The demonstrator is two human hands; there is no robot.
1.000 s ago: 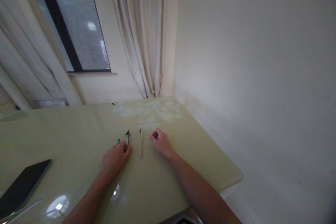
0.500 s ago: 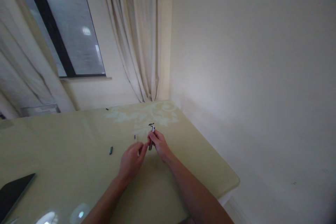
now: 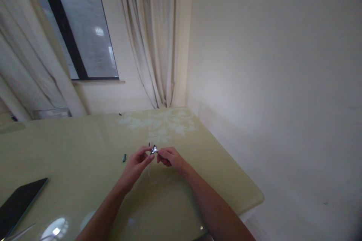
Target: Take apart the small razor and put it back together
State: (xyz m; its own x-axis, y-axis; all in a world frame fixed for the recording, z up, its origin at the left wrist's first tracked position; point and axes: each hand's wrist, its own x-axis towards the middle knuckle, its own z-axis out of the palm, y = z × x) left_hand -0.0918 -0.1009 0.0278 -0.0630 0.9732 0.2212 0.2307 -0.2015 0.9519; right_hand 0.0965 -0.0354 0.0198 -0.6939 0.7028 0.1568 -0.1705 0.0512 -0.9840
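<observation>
My right hand (image 3: 172, 159) is closed round the handle of a small metallic razor (image 3: 154, 150), its silver, dark-edged head pointing left. At that head, the thumb and fingers of my left hand (image 3: 136, 163) close in from either side and pinch its edges. Most of the handle is hidden by my right fingers. A thin, pale stick-like thing with a dark tip (image 3: 149, 144) lies on the table just behind my left fingers, partly covered. Left of my hands rests a small dark, green-tinted piece (image 3: 124, 157).
The glossy pale-green table (image 3: 85, 147) has its right edge beside the wall. A dark flat panel (image 3: 21, 205) lies at the left. Near the back edge sits a tiny dark piece (image 3: 120, 114). Curtains (image 3: 158, 45) hang by the window.
The razor has turned from upright to lying with its head leftward. My left hand has moved from the lower handle to the head. The view has shifted slightly.
</observation>
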